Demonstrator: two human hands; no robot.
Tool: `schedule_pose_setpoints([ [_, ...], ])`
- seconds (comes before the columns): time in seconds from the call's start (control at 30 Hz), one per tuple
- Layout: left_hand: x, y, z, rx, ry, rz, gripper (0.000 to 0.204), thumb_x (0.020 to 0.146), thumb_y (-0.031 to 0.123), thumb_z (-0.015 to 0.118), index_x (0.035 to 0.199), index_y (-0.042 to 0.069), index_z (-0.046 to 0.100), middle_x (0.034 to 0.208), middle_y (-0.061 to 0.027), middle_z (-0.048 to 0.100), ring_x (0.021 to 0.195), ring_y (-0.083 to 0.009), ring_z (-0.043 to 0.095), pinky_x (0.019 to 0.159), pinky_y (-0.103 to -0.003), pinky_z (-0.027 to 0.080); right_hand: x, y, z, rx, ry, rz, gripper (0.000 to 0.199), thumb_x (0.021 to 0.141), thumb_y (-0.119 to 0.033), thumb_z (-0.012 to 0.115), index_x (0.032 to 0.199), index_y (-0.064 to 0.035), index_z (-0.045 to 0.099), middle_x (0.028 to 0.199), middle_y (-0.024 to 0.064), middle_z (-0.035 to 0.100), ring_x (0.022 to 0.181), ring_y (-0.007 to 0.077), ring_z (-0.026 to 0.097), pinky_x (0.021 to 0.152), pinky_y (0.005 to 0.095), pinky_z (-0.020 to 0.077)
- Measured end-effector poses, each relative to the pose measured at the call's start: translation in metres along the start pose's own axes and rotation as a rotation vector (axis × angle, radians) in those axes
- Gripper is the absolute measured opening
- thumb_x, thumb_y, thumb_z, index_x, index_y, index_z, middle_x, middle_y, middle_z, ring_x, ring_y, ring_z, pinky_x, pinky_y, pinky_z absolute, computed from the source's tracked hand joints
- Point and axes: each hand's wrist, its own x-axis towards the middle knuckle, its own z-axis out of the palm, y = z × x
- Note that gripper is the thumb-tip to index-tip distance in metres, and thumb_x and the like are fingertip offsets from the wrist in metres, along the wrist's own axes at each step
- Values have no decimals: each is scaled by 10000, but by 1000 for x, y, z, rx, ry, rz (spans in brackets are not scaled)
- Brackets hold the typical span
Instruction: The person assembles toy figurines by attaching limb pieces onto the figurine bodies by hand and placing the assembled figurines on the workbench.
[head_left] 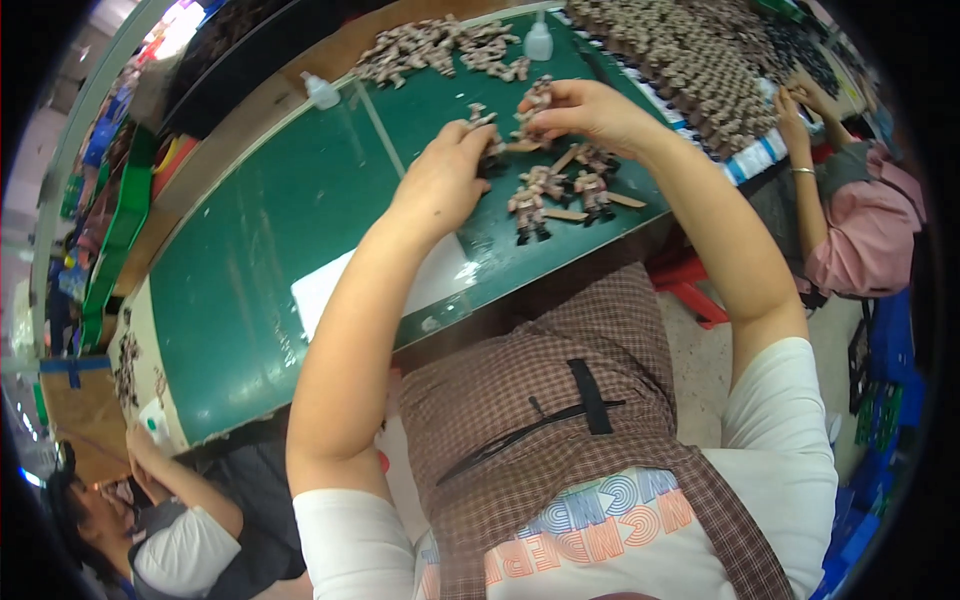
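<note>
My right hand (600, 118) pinches a small brown-and-pink figurine (541, 95) between thumb and fingers, just over the green tabletop (290, 230). Beside it, my left hand (440, 175) has its fingers closed round another small figurine (480, 114), which they partly hide. Below my hands several finished-looking figurines (528, 208) with dark feet lie close together, and flat tan pieces (566, 214) stick out from some of them. A white sheet (440, 275) lies on the table under my left forearm.
A pile of loose figurine parts (430, 50) lies at the far edge. Two small white squeeze bottles, one upright (538, 40) and one tilted (320, 90), stand near it. Dense rows of figurines (680, 70) fill the far right. Co-workers sit at right (865, 220) and lower left (190, 540).
</note>
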Motion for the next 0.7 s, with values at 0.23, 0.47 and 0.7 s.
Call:
schedule_pose_setpoints([
  [0.23,-10,0,-1,-37,-42,-272,495,744,102,761,1198,31,576,1184,-187,522,1094,-360,527,941,-415,453,48,22,25,279,21,-144,552,777,-64,754,1258,-18,487,911,132,657,722,172,670,623,305,558],
  [0.47,-11,-11,4,19,-103,-56,685,712,19,763,1342,39,495,1284,-169,508,1151,-341,503,1003,-390,416,63,14,17,-172,305,-210,429,737,-35,761,1126,0,584,936,150,634,705,216,688,646,330,554],
  [0.7,-33,1,-19,-144,47,-239,623,695,-37,757,1271,23,527,1231,-118,529,1050,-241,569,865,-317,503,49,25,18,-951,443,-353,180,818,-143,636,952,-28,673,1024,159,631,894,316,653,757,433,534],
])
